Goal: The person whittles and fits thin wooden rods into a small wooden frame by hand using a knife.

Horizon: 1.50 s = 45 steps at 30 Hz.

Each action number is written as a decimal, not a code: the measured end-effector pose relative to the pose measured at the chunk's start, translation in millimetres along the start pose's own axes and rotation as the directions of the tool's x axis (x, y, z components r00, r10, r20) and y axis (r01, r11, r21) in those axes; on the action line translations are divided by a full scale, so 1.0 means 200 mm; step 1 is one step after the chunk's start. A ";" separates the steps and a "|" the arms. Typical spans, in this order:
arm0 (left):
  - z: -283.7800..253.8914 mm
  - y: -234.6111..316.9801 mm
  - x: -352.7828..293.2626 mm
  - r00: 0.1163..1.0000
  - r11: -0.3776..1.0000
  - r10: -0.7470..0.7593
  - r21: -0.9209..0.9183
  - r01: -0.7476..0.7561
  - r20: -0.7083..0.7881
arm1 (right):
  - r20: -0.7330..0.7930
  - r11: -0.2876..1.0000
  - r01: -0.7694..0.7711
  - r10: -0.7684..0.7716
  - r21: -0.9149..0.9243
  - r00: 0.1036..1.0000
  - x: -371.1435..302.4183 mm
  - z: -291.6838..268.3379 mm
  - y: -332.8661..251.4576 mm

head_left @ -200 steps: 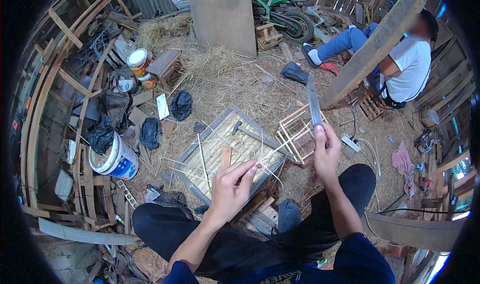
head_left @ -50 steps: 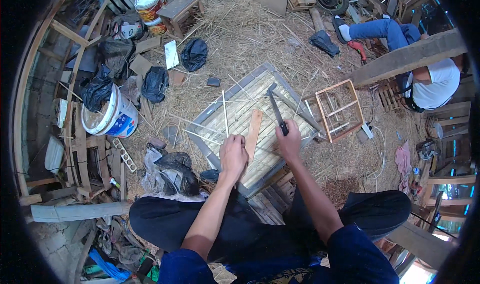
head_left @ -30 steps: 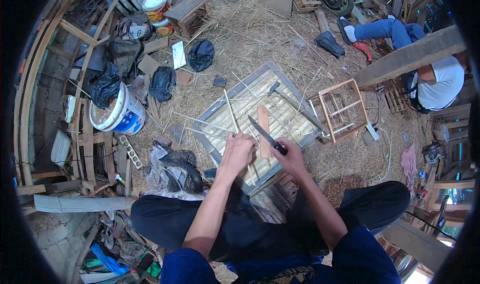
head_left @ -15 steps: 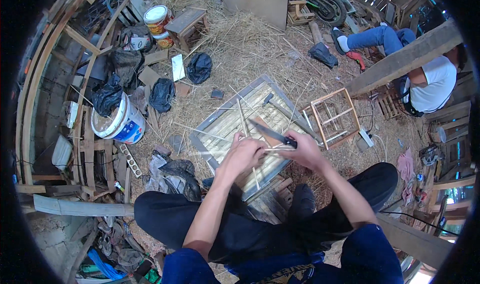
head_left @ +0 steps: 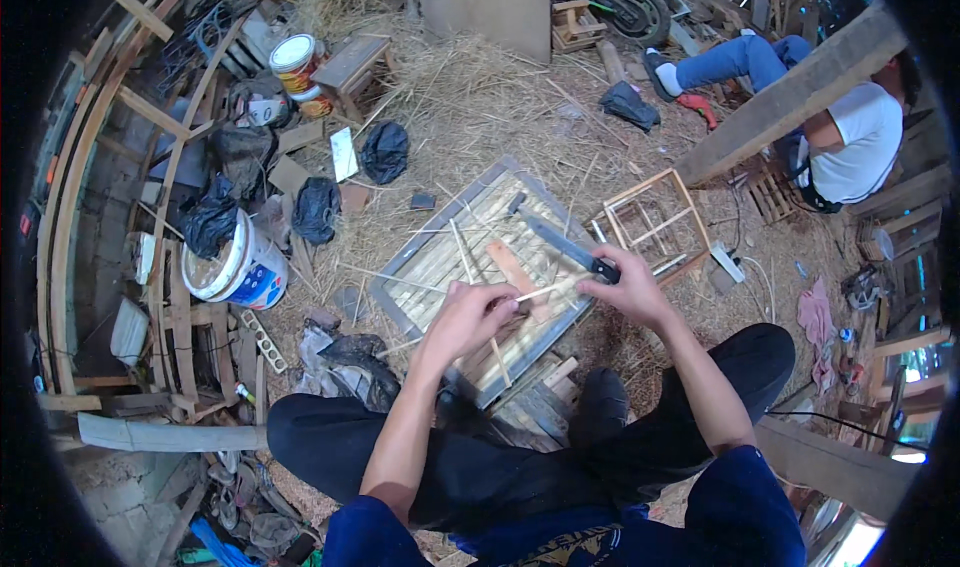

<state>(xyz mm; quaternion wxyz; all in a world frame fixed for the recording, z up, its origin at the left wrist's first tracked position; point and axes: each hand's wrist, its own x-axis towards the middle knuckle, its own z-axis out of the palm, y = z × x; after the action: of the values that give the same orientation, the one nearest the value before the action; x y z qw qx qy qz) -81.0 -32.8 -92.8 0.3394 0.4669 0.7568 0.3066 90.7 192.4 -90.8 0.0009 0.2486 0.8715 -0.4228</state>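
My left hand [head_left: 462, 325] pinches a thin pale strip of wood or bamboo [head_left: 550, 290] between thumb and fingers. My right hand [head_left: 632, 292] is closed round the black handle of a knife [head_left: 562, 243], its broad blade pointing up and to the left. The strip's right end meets the fingers of my right hand. Below both hands lies a low slatted panel [head_left: 425, 237] with a grey border. On it rest a reddish-brown piece of wood [head_left: 508, 262], several thin strips [head_left: 462, 251] and a dark-headed tool [head_left: 517, 203], partly hidden behind the blade.
An open wooden frame [head_left: 690, 209] stands right of the panel. Straw [head_left: 470, 87] covers the ground beyond. A white bucket [head_left: 242, 267], black bags [head_left: 385, 152] and a small bench [head_left: 352, 62] are at left. Another person [head_left: 865, 137] sits behind a slanted beam [head_left: 790, 97] at right.
My hands have moved apart, with the right hand and knife shifting right and the blade away from my left hand. The strip now shows stretched between both hands. The whole view has shifted slightly.
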 end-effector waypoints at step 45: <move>0.21 0.23 0.09 0.999 0.830 0.021 -0.556 -0.041 -0.041 | -0.557 0.496 0.429 0.139 0.755 0.819 -0.19 -0.31 0.06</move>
<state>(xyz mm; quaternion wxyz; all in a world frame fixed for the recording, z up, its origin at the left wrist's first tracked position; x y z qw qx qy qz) -30.2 7.6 -86.1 0.4431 0.3550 0.6326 0.5268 142.5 228.2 -52.0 -0.4103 0.2474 0.5244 -0.7039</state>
